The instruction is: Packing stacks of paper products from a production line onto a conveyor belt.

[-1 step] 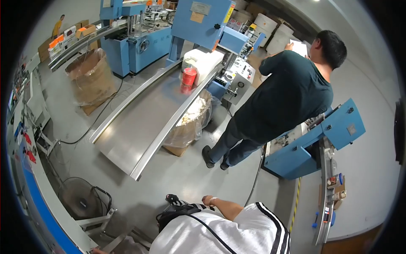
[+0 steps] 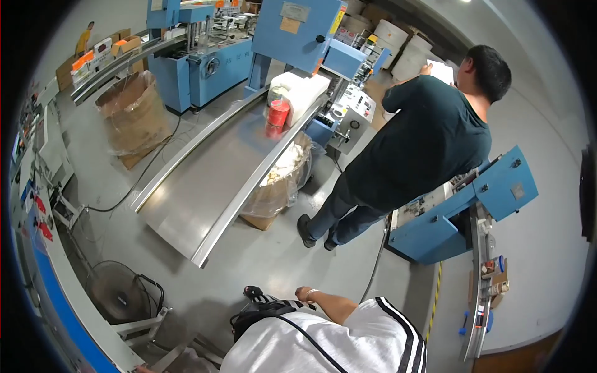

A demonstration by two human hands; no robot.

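My right hand [image 2: 303,293] hangs low in front of my body, beside a black-and-white striped shoe [image 2: 266,296]. Its fingers look curled in, and nothing shows in them. At the lower left edge, only a sliver of my left hand [image 2: 143,368] appears, against the frame of a conveyor with a blue belt [image 2: 68,311]; its fingers are cut off from view. Beyond my hands, a sloping metal chute [image 2: 205,186] carries a red roll [image 2: 278,113] and a white bundle [image 2: 301,93] at its upper end.
A co-worker [image 2: 429,133] in dark clothes stands ahead right, holding a white sheet [image 2: 441,71]. Blue machines [image 2: 217,74] stand around. Lined cartons [image 2: 134,115] sit beside and under the chute. A floor fan [image 2: 118,297] and a cable [image 2: 134,186] lie to the left.
The co-worker and the white sheet have shifted very slightly to the right. My arms look unmoved.
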